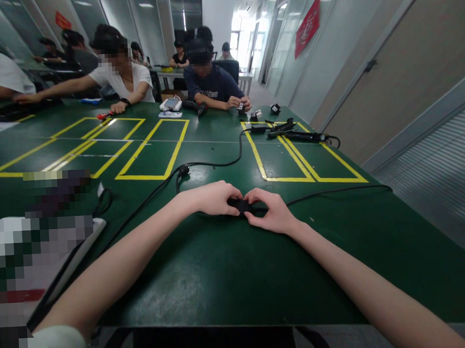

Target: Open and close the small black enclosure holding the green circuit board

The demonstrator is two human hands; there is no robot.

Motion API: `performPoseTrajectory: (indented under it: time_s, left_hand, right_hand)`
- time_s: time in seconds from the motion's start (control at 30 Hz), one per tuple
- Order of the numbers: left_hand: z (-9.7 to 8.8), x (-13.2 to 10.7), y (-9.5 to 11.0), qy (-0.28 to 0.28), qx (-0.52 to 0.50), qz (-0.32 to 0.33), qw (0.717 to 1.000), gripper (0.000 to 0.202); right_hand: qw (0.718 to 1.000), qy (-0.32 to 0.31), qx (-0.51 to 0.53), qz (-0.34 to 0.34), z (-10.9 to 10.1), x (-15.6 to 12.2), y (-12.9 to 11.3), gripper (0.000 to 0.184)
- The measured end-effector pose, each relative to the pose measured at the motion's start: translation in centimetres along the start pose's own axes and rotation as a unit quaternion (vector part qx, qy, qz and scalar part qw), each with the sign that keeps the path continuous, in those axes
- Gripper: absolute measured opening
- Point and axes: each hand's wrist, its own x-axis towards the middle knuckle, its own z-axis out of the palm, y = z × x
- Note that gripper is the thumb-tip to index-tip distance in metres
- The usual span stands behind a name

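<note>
Both hands meet over the green table point(206, 269), closed on a small black block with cords at its ends, which looks like a power adapter point(242, 205). My left hand point(218, 198) wraps round its left end, thumb in front and fingers behind. With thumb and fingertips, my right hand point(269, 211) pinches its right end. Part of the block is hidden by my fingers. A thin black cord point(334, 190) runs off to the right from under my right hand. Behind my left wrist lies a black plug point(183, 170) on a longer black cable point(216, 164).
Yellow tape point(289, 180) marks rectangles on the table. At the far right lies a black rod-shaped device point(304, 137) with a cord. Across the table a person point(215, 81) handles a small part near a drill point(201, 107). Another person point(134, 80) reaches sideways by a red tool point(104, 116).
</note>
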Motion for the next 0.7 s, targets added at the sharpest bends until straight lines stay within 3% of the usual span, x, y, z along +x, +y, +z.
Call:
performPoseTrajectory:
  time_s: [0.33,0.47,0.7]
  left_hand:
    - [1.3,0.5,1.4,0.026,0.082,-0.016,0.996,0.034]
    - [1.5,0.4,1.1,0.022,0.085,-0.012,0.996,0.027]
    - [1.1,0.2,0.3,0.015,0.109,-0.015,0.994,0.037]
  right_hand:
    - [0.998,-0.043,-0.042,-0.032,-1.6,-0.1,0.8,0.01]
    - [0.995,-0.057,-0.06,-0.053,-1.1,0.0,0.9,0.007]
    - [0.996,-0.038,-0.05,-0.063,-0.2,0.2,0.9,0.006]
